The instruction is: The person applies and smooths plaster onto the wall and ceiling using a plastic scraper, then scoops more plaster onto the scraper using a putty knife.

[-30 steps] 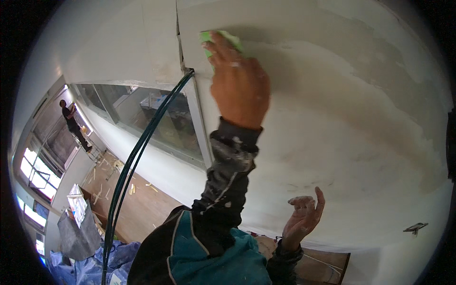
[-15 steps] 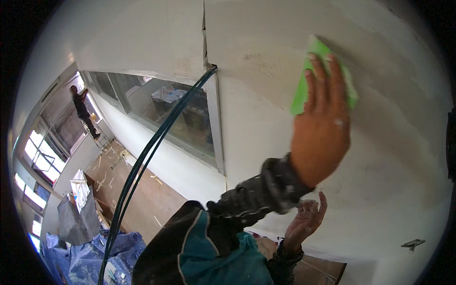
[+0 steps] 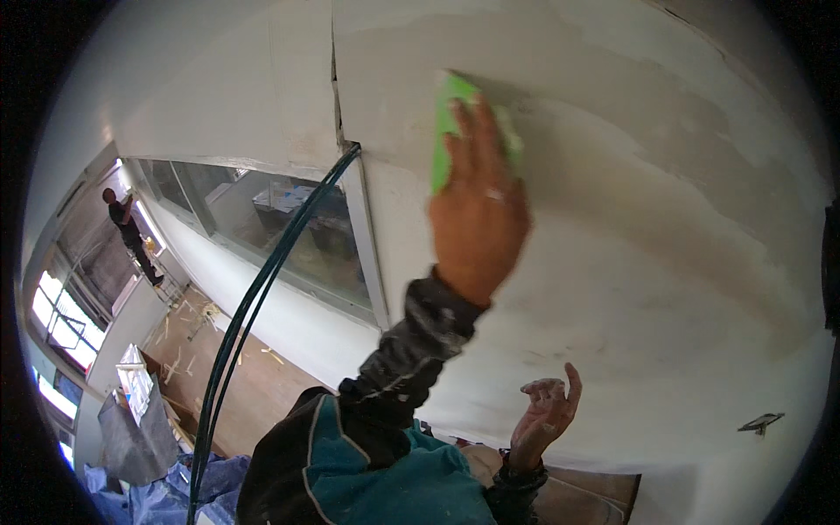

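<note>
Pressed flat to the pale wall point(image 3: 612, 289) is a thin green putty spreader point(image 3: 444, 144), whitish along its edge. My left hand point(image 3: 479, 210) grips it, back toward me, with its fingers stretched over the blade; the thumb is hidden. Around it the wall carries beige, damp-looking patches of filler point(image 3: 560, 52). Lower down, my right hand point(image 3: 544, 416) is raised near the wall. Its palm shows, smeared with white, the fingers loosely bent and apart, holding nothing.
A bundle of dark cables point(image 3: 271, 271) hangs from a gap beside the interior window point(image 3: 289, 227). Farther left, a person point(image 3: 131, 227) stands on a ladder point(image 3: 171, 284). Blue sheeting point(image 3: 206, 481) covers things at lower left. Scraps litter the brown floor point(image 3: 254, 394). A small metal fitting point(image 3: 761, 423) juts from the wall.
My left hand and the spreader have moved left across the wall toward the cables. My right hand stays low and empty. The view has shifted slightly.
</note>
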Motion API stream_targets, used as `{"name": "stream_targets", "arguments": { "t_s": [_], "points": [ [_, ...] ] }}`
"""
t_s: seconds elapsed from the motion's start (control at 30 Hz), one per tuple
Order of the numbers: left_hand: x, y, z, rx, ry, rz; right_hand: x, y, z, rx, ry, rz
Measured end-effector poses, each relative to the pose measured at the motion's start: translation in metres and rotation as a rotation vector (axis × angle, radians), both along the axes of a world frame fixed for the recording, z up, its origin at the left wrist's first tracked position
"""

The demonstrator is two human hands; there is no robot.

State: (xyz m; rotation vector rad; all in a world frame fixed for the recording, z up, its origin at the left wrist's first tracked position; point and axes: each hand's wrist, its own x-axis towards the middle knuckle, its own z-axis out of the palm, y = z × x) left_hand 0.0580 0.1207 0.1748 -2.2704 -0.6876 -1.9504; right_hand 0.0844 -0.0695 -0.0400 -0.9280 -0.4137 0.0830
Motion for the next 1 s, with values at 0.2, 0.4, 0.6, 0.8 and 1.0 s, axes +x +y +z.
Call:
{"name": "stream_targets", "arguments": {
  "t_s": [0.2,0.4,0.6,0.8,1.0],
  "points": [
    [0.048,-0.082,0.017,-0.008,0.104,-0.193,0.007,-0.008,-0.005,-0.015,-0.003,-0.105],
    [-0.021,-0.030,0.016,-0.102,-0.062,-0.571,0.006,-0.003,0.002,0.011,-0.022,-0.057],
    [-0.063,0.052,0.010,-0.004,-0.114,-0.006,0.002,0.014,-0.002,0.030,0.046,-0.013],
    [-0.022,0.067,0.012,0.069,-0.089,0.303,0.008,0.013,-0.011,-0.007,0.000,0.046],
    [0.018,0.031,0.015,-0.057,0.082,0.359,0.018,0.003,-0.008,-0.055,-0.051,-0.054]
  ]
}}
